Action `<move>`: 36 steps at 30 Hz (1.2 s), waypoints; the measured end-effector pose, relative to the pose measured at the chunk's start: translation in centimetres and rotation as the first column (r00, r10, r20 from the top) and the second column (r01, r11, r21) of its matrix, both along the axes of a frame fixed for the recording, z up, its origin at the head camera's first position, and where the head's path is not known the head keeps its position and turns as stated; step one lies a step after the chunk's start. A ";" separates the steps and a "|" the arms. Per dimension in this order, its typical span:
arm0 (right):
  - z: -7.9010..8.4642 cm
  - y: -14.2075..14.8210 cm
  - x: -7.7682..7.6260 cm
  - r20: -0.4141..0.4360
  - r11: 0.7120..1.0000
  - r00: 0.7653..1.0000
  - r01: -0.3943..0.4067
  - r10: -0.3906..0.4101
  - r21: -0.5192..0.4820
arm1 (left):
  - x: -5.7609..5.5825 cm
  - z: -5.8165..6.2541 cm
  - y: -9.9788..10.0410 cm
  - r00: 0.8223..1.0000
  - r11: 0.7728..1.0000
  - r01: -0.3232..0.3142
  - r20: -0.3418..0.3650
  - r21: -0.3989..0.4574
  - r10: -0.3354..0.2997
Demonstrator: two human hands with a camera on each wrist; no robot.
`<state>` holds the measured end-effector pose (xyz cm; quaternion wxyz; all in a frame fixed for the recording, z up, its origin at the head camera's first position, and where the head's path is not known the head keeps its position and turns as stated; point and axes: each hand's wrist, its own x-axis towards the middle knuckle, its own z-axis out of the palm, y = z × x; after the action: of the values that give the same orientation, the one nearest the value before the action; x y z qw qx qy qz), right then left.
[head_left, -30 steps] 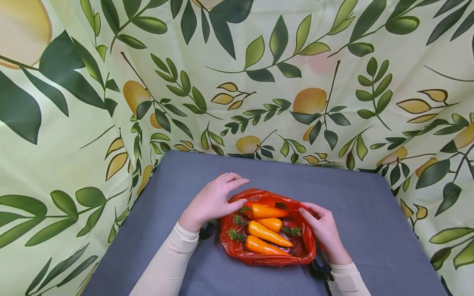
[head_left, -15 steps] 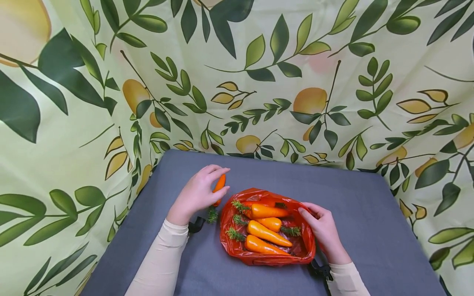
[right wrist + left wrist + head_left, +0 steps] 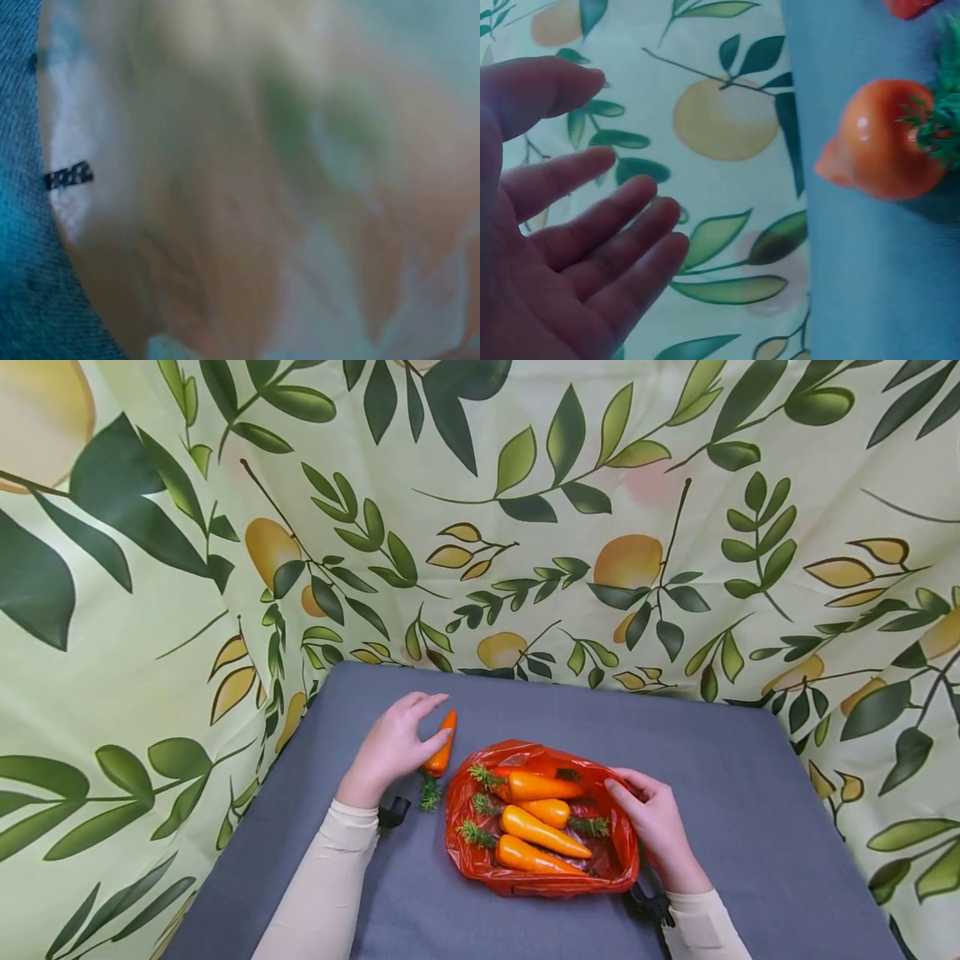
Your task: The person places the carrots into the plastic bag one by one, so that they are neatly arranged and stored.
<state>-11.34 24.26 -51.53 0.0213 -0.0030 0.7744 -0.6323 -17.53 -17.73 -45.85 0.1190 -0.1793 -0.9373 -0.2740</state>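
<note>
On the grey table lies an orange carrot (image 3: 439,750) with a green tuft, left of a red plastic bag (image 3: 495,883). My left hand (image 3: 396,742) is beside that carrot, thumb and fingers spread apart, and overlaps its edge in the head view. In the left wrist view the left hand (image 3: 592,247) holds nothing, and the carrot (image 3: 889,142) is off to its right. Several more carrots (image 3: 536,832) with green tops lie inside the open bag. My right hand (image 3: 660,822) pinches the bag's right rim, thumb inside. Blurred bag film (image 3: 225,187) fills most of the right wrist view.
The table (image 3: 720,777) is covered in grey cloth. A leaf-and-fruit patterned curtain (image 3: 555,552) hangs along its back and sides. Black wrist straps (image 3: 393,812) show below both hands.
My left hand has moved left, away from the bag, and the loose carrot beside it shows more fully now. The right hand and the bag have stayed put.
</note>
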 end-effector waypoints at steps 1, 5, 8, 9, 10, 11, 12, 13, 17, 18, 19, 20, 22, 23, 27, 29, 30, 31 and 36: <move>0.0 0.0 0.0 0.002 1.000 1.000 0.004 -0.004 -0.001 | -0.1 -0.2 0.0 1.000 1.000 -0.005 0.011 0.001 0.005; 0.1 0.0 0.0 0.004 1.000 1.000 0.006 -0.006 -0.004 | -0.4 -0.9 -0.1 0.998 1.000 -0.026 0.060 -0.005 0.027; 0.0 0.0 0.0 0.001 1.000 1.000 0.003 -0.003 -0.003 | -0.6 -1.5 -0.1 0.995 0.999 -0.040 0.087 -0.015 0.041; 0.0 0.0 0.1 -0.001 1.000 1.000 0.003 -0.003 -0.006 | -0.7 -1.7 -0.2 0.995 0.999 -0.042 0.093 -0.016 0.044; 0.0 0.0 0.1 -0.002 1.000 1.000 0.001 -0.001 -0.007 | -0.7 -1.8 -0.2 0.994 0.999 -0.044 0.099 -0.017 0.046; 0.0 0.0 0.1 -0.003 1.000 1.000 0.002 -0.002 -0.008 | -0.8 -2.0 -0.2 0.993 0.999 -0.047 0.105 -0.018 0.048; 0.0 0.0 0.1 -0.004 1.000 1.000 0.002 -0.002 -0.009 | -0.9 -2.2 -0.2 0.992 0.999 -0.049 0.112 -0.018 0.051; 0.0 0.0 0.1 -0.006 1.000 1.000 0.004 -0.004 -0.010 | -1.0 -2.3 -0.3 0.991 0.998 -0.053 0.120 -0.018 0.055; 0.0 0.0 0.1 -0.009 1.000 1.000 0.008 -0.008 -0.012 | -1.3 -3.0 -0.2 0.985 0.998 -0.067 0.159 -0.020 0.070; 0.0 0.0 0.1 -0.009 1.000 1.000 0.007 -0.007 -0.014 | -1.4 -3.2 -0.2 0.983 0.997 -0.069 0.168 -0.023 0.072; 0.0 0.0 0.1 -0.009 1.000 1.000 0.007 -0.007 -0.014 | -1.4 -3.4 -0.1 0.982 0.997 -0.071 0.174 -0.028 0.075; 0.0 0.0 0.1 -0.008 1.000 1.000 0.008 -0.008 -0.015 | -1.4 -3.5 -0.1 0.981 0.997 -0.070 0.182 -0.028 0.074; 0.0 0.0 0.1 -0.006 1.000 1.000 0.008 -0.008 -0.018 | -1.5 -3.7 0.1 0.979 0.997 -0.071 0.189 -0.039 0.078; 0.0 0.0 0.1 -0.005 1.000 1.000 0.009 -0.009 -0.017 | -1.6 -3.9 0.2 0.978 0.996 -0.071 0.192 -0.044 0.078; 0.0 0.0 0.1 -0.003 1.000 1.000 0.009 -0.009 -0.012 | -1.6 -4.2 0.7 0.974 0.996 -0.070 0.212 -0.060 0.082; -0.1 0.0 0.1 -0.001 1.000 1.000 0.011 -0.011 -0.009 | -1.6 -4.5 0.9 0.972 0.995 -0.067 0.222 -0.067 0.081; -0.1 0.0 0.1 -0.001 1.000 1.000 0.010 -0.010 -0.009 | -1.6 -4.6 0.9 0.971 0.996 -0.065 0.228 -0.068 0.079; -0.1 0.0 0.1 0.000 1.000 1.000 0.009 -0.009 -0.009 | -1.6 -4.7 1.0 0.969 0.996 -0.063 0.233 -0.071 0.078; -0.1 0.0 0.1 -0.002 1.000 1.000 0.008 -0.008 -0.012 | -1.7 -5.3 1.5 0.963 0.994 -0.058 0.256 -0.098 0.081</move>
<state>-11.27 24.29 -51.65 0.0181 -0.0007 0.7706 -0.6370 -19.20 -16.26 -51.11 -0.0033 -0.1140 -0.9618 -0.2487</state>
